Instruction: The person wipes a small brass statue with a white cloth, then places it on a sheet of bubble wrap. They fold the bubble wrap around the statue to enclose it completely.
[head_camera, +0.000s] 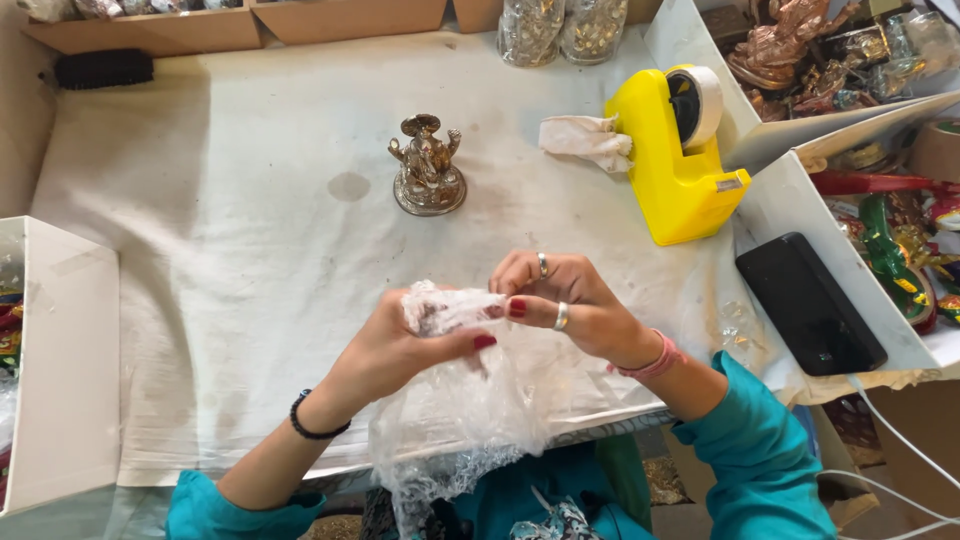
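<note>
My left hand (395, 350) grips a small dark object wrapped in clear bubble wrap (460, 400), which hangs down over the table's near edge. My right hand (565, 305) pinches the top of the same wrap beside the left thumb. The wrapped object is mostly hidden by the plastic. A small metal figurine (427, 165) on a round base stands upright on the white cloth (250, 250), well beyond both hands.
A yellow tape dispenser (680, 160) stands at the right with a crumpled white cloth (585, 140) beside it. A black phone (810, 300) lies on a white box flap. Boxes of figurines sit at the top right (800, 50) and a white box at the left (60, 360).
</note>
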